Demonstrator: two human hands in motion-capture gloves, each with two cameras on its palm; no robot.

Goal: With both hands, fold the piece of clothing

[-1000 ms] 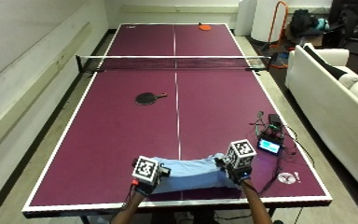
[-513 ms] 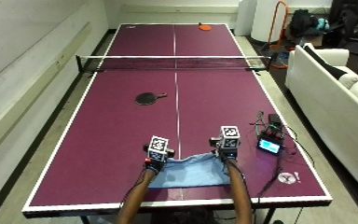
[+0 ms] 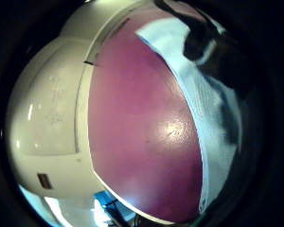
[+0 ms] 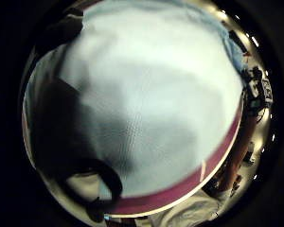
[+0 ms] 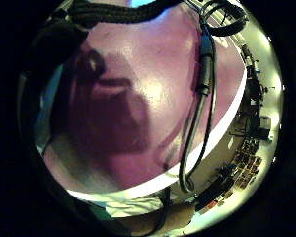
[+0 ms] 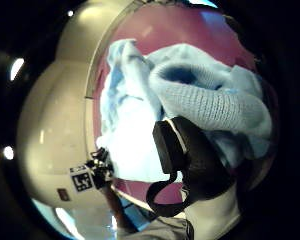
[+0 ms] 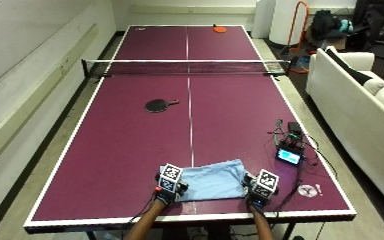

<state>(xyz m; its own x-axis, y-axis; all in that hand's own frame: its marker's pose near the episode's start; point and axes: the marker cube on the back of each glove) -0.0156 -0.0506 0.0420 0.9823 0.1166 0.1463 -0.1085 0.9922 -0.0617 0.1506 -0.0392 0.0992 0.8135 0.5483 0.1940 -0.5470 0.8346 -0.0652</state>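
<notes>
Light blue knit cloth, a folded garment, lies flat on the maroon table-tennis table near the person's edge, just right of the white centre line. The left hand sits at the garment's left edge and the right hand at its right edge, both low on the table. In the right thumb side palm view a black-gloved thumb lies against a bunched ribbed fold of the garment, so the right hand pinches the cloth. The left thumb side palm view is filled by the flat blue fabric close under the palm; whether the left hand's fingers grip it or only rest on it I cannot tell. The left little finger side palm view shows the garment's edge running along the bare table top.

Farther up the table lie a black paddle, the net across the middle and an orange paddle at the far end. A small device with a lit screen sits by the right edge, and a white sofa stands beside the table
</notes>
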